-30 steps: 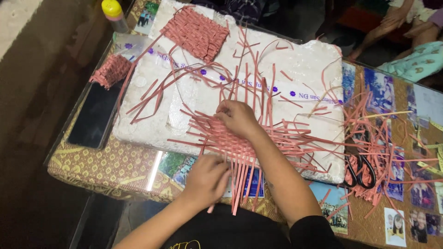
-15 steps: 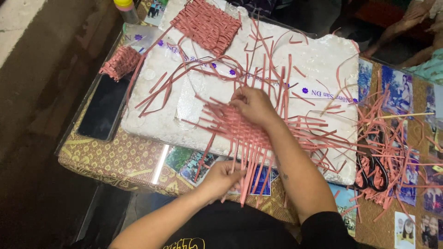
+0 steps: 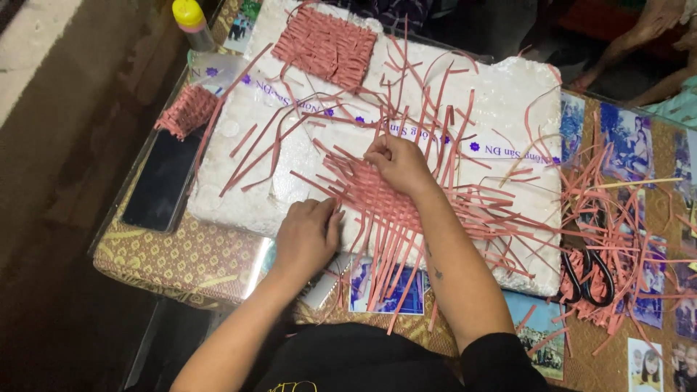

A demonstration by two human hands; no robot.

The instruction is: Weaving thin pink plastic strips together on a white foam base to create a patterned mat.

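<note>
The right hand [image 3: 398,164] pinches a pink strip at the far edge of the half-woven mat [image 3: 377,194], fingers closed on it, seemingly to thread it across. The left hand [image 3: 306,234] lies flat, fingers spread open, pressing the mat's near corner so it won't slide on the white foam board [image 3: 508,109]. Beyond the fingers lies one finished woven square [image 3: 324,43]; left of them, one smaller woven piece [image 3: 186,110] and one dark phone [image 3: 161,181]. One pair of scissors [image 3: 589,272] sits on the desk (loose strips too many to count).
</note>
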